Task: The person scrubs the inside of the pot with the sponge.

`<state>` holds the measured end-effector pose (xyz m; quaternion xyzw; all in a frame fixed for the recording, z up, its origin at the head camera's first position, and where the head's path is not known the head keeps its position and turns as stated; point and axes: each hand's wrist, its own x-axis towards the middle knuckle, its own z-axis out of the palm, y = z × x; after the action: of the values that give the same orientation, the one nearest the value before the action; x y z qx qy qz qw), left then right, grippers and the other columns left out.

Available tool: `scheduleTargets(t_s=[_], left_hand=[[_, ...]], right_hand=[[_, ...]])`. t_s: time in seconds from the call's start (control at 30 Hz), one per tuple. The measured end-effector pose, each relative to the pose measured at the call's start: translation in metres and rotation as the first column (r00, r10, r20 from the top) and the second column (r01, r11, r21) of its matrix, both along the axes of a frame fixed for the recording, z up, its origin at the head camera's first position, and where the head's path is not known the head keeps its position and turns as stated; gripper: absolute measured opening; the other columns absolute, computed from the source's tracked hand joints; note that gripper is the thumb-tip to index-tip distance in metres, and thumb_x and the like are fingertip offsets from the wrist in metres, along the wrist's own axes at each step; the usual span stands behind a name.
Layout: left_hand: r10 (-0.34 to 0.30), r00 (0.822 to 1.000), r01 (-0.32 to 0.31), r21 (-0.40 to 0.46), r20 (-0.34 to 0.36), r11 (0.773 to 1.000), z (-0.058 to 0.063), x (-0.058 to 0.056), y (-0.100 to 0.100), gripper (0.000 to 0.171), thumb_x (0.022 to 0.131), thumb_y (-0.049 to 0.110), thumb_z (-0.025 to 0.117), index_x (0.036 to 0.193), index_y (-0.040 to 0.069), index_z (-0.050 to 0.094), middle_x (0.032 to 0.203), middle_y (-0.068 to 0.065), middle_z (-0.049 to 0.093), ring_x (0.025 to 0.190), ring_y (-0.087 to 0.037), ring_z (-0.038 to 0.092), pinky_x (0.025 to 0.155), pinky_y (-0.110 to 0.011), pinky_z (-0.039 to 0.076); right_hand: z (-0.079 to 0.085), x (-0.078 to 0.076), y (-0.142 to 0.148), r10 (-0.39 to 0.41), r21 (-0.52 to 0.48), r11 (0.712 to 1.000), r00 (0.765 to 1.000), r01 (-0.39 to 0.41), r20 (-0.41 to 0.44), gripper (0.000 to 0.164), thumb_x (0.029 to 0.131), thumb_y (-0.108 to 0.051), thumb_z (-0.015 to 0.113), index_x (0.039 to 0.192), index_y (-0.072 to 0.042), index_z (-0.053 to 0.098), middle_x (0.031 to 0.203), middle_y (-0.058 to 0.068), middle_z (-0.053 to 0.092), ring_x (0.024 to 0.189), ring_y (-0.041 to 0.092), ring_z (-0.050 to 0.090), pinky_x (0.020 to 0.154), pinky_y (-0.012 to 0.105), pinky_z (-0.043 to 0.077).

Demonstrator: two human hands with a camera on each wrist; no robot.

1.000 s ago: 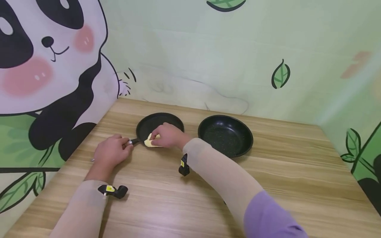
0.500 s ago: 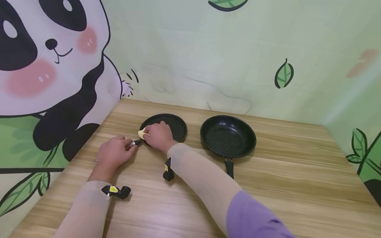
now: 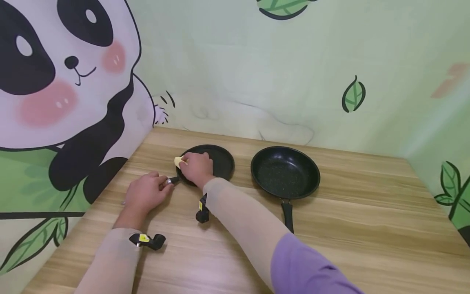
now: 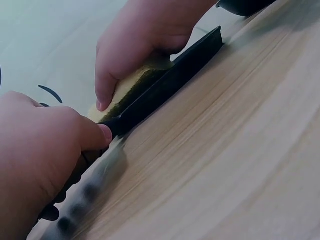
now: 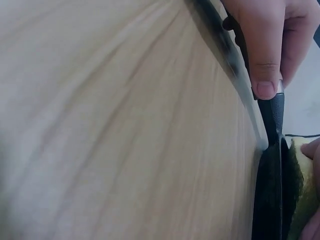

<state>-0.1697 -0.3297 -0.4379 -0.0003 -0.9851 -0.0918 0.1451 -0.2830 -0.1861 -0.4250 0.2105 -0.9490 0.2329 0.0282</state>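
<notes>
A shallow black frying pan [image 3: 224, 163] lies on the wooden table at the left, its handle [image 3: 175, 179] pointing toward me and to the left. My left hand [image 3: 147, 190] grips that handle, and the left wrist view shows the thumb [image 4: 100, 136] along it. Inside the pan, my right hand [image 3: 198, 167] holds a yellow sponge [image 3: 178, 161] against the left part, near the rim. In the left wrist view the sponge has a dark layer underneath. Most of the sponge is hidden by my right fingers in the head view.
A deeper speckled black pan [image 3: 286, 173] stands to the right of the first, its handle [image 3: 288, 214] pointing toward me, partly behind my right forearm. Painted walls with a panda [image 3: 73, 65] border the wooden table [image 3: 367, 228] at the back and sides.
My right hand has moved the sponge from the pan's near side leftward and back along the left rim. My left hand keeps its grip on the handle. The head view has shifted slightly.
</notes>
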Motion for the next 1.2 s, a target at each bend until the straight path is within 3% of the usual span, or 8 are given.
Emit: scheduleTargets(t_s=[0.17,0.27,0.37,0.53,0.7,0.87,1.07,1.2], left_hand=[[0.01,1.0,-0.01,0.01,0.022,1.0,0.001,0.0,0.001,0.023,0.092,0.038,0.068,0.08,0.018,0.066,0.075,-0.001,0.047,0.061,-0.023,0.049,0.054,-0.043,0.04],[0.015,0.999,-0.015,0.018,0.032,1.0,0.001,0.001,0.003,0.022,0.092,0.038,0.068,0.087,0.016,0.07,0.076,-0.002,0.048,0.062,-0.023,0.05,0.055,-0.045,0.041],[0.017,0.999,-0.018,0.016,0.029,1.0,0.001,0.001,0.006,0.022,0.092,0.037,0.068,0.091,0.015,0.072,0.077,-0.002,0.05,0.063,-0.025,0.053,0.057,-0.047,0.044],[0.027,0.999,-0.028,0.014,0.023,1.0,0.001,0.0,0.006,0.023,0.093,0.038,0.067,0.09,0.015,0.071,0.078,-0.002,0.051,0.064,-0.027,0.054,0.057,-0.047,0.043],[0.049,0.997,-0.05,0.025,0.064,0.998,0.002,-0.001,0.006,0.025,0.094,0.04,0.066,0.095,0.016,0.071,0.08,-0.002,0.051,0.067,-0.026,0.055,0.057,-0.045,0.042],[0.071,0.992,-0.077,0.051,0.102,0.996,0.004,0.001,0.007,0.028,0.095,0.042,0.066,0.103,0.017,0.073,0.086,-0.004,0.054,0.073,-0.027,0.056,0.059,-0.045,0.043],[0.091,0.987,-0.101,0.073,0.131,0.992,0.005,0.002,0.008,0.036,0.096,0.044,0.063,0.118,0.017,0.073,0.095,-0.007,0.059,0.082,-0.031,0.059,0.066,-0.05,0.045],[0.103,0.982,-0.117,0.081,0.159,0.99,0.006,0.003,0.007,0.041,0.097,0.045,0.062,0.124,0.016,0.071,0.098,-0.009,0.06,0.085,-0.032,0.059,0.068,-0.05,0.045]], right_hand=[[0.001,-0.004,-0.001,-0.044,-0.108,0.993,0.998,0.049,0.05,0.026,0.1,-0.041,0.06,0.118,-0.028,0.073,0.114,-0.008,0.072,0.11,0.025,0.056,0.095,0.041,0.043],[0.002,-0.005,0.002,-0.024,-0.11,0.994,0.998,0.03,0.059,0.026,0.099,-0.041,0.061,0.118,-0.028,0.074,0.114,-0.007,0.072,0.11,0.025,0.057,0.095,0.041,0.044],[0.003,-0.006,0.006,0.028,-0.095,0.995,0.997,-0.022,0.067,0.026,0.098,-0.042,0.061,0.116,-0.029,0.075,0.113,-0.008,0.072,0.109,0.024,0.059,0.091,0.038,0.047],[0.007,-0.006,0.016,0.199,-0.086,0.978,0.976,-0.192,0.092,0.026,0.099,-0.041,0.061,0.112,-0.024,0.075,0.112,-0.005,0.072,0.097,0.016,0.062,0.082,0.028,0.049],[0.012,-0.005,0.031,0.378,-0.07,0.926,0.916,-0.371,0.134,0.023,0.1,-0.036,0.062,0.107,-0.019,0.075,0.1,-0.004,0.071,0.078,0.01,0.058,0.071,0.021,0.044],[0.026,-0.006,0.05,0.503,-0.052,0.861,0.833,-0.505,0.232,0.02,0.1,-0.033,0.065,0.101,-0.016,0.075,0.085,-0.007,0.068,0.07,0.01,0.055,0.066,0.022,0.043],[0.048,-0.011,0.075,0.55,0.018,0.799,0.743,-0.601,0.381,0.018,0.098,-0.031,0.066,0.09,-0.016,0.075,0.081,-0.007,0.063,0.075,0.01,0.054,0.071,0.023,0.044],[0.066,-0.013,0.093,0.535,0.078,0.773,0.713,-0.63,0.453,0.021,0.098,-0.025,0.064,0.082,-0.013,0.073,0.072,-0.006,0.055,0.069,0.01,0.048,0.069,0.024,0.041]])
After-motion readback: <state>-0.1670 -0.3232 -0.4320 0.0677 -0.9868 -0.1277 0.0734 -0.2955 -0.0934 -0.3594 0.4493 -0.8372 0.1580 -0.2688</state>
